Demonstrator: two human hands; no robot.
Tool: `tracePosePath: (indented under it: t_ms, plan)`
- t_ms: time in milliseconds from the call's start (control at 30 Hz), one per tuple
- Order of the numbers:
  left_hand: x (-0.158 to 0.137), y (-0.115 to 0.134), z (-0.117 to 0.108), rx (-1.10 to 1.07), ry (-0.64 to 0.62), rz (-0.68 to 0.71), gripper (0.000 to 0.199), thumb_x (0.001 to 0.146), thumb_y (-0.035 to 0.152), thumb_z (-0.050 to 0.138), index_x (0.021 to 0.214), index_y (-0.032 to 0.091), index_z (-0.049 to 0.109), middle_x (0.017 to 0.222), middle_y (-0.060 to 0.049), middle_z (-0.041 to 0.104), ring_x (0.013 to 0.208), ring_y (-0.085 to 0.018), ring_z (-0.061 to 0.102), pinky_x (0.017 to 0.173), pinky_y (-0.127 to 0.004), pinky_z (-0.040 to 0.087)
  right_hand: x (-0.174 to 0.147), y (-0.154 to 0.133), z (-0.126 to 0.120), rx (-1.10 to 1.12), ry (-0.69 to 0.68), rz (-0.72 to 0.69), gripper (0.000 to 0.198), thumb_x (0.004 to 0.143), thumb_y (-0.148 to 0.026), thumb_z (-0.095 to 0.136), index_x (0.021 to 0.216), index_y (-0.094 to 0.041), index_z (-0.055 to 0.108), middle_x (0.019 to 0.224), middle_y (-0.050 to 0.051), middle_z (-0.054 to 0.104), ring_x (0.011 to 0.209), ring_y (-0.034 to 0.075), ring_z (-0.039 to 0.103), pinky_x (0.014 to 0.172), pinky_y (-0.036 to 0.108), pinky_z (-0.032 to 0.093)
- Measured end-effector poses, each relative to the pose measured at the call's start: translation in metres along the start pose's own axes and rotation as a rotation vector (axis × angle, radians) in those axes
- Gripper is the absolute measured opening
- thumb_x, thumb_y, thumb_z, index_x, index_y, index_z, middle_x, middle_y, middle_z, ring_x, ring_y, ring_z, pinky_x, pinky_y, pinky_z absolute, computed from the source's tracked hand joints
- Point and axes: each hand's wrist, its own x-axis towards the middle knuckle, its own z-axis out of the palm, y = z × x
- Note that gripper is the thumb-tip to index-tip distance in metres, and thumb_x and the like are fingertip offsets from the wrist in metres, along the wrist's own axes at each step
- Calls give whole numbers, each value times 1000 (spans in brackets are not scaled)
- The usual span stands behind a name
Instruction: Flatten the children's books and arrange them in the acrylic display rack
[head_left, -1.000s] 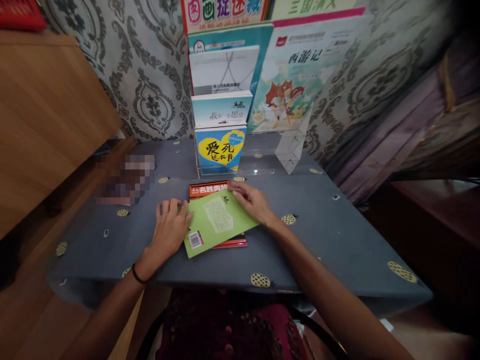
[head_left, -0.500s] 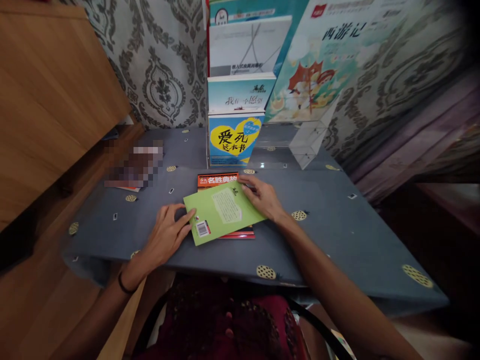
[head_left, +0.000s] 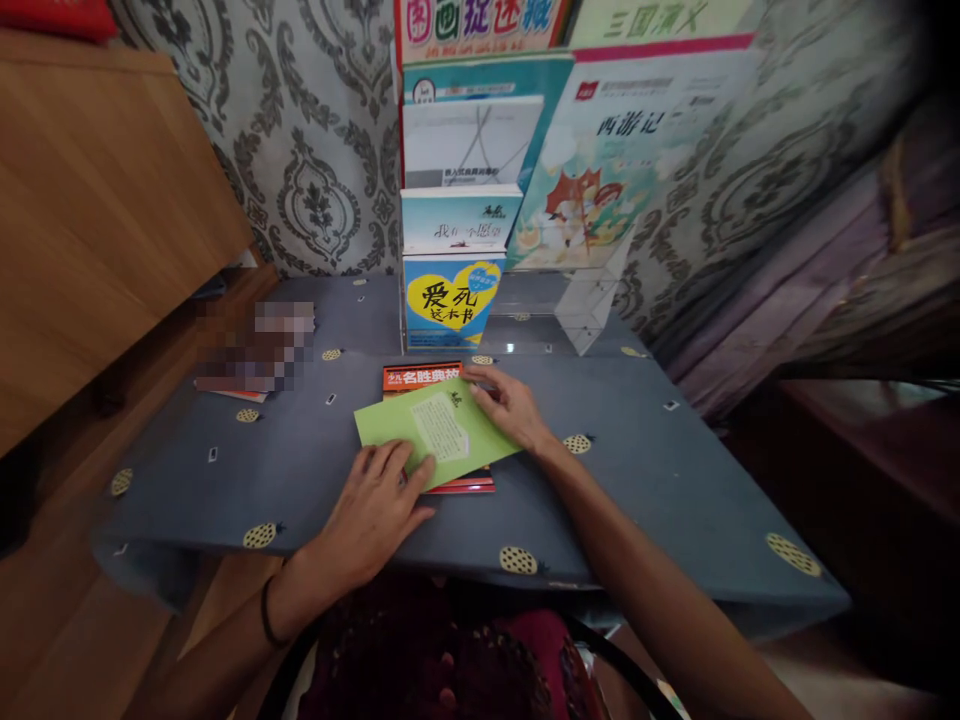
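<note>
A thin green book (head_left: 442,415) lies aslant over a red-and-orange book (head_left: 421,378), its back cover with a pale text panel facing up. Across the green book's lower left corner rests my left hand (head_left: 386,500), fingers spread and flat, hiding the barcode. My right hand (head_left: 506,405) grips the green book at its upper right corner, with the fingers bent over the edge; their undersides are hidden. Most of the red-and-orange book is covered, with its top strip and lower edge showing.
A clear display stand (head_left: 589,310) behind the books holds several upright books, among them a blue one with a yellow heart (head_left: 454,300). A blurred-out item (head_left: 262,345) lies at the table's left. A wooden cabinet (head_left: 112,180) borders the left side, a patterned cloth (head_left: 300,510) covers the table.
My left hand has slid from the green book's left edge onto its lower left corner, covering the barcode. My right hand keeps its place on the book. The view has tilted up slightly.
</note>
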Motion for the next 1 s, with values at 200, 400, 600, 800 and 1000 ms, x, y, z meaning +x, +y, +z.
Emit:
tracePosePath:
  t_ms: [200,400,600,800,1000]
  plan:
    - [24,5,11,81,-42,-39,56,98,53,52,143,20,48,147,-24,50,138,-44,45,104,-64,44,2,-6,-6,102,31,102,39,81,-51,68,108,-24,73,117,9,76,111,31,69,93,50,55]
    - [43,15,8,119,-64,-108,62,96,53,57,142,13,46,135,-28,59,126,-45,58,96,-59,52,0,-28,-14,322,70,215,44,77,-60,71,102,-23,75,105,8,79,101,28,71,85,41,55]
    - [55,21,-5,140,-128,-121,38,97,18,50,134,10,51,124,-25,68,109,-36,71,77,-43,61,-3,-45,-19,452,91,188,43,78,-60,72,99,-22,77,106,9,78,108,29,68,78,34,53]
    - [45,2,-19,-24,19,-173,26,103,19,35,102,22,60,85,-5,77,72,-24,77,56,-28,54,-6,-46,-10,581,30,79,47,76,-63,76,105,-27,78,113,6,75,101,25,68,82,36,55]
    - [38,-15,-33,-248,421,-111,36,107,42,29,104,26,61,62,2,71,49,-19,68,44,-26,44,-3,-39,1,778,56,29,56,64,-50,90,112,-27,74,113,5,73,102,23,67,78,33,58]
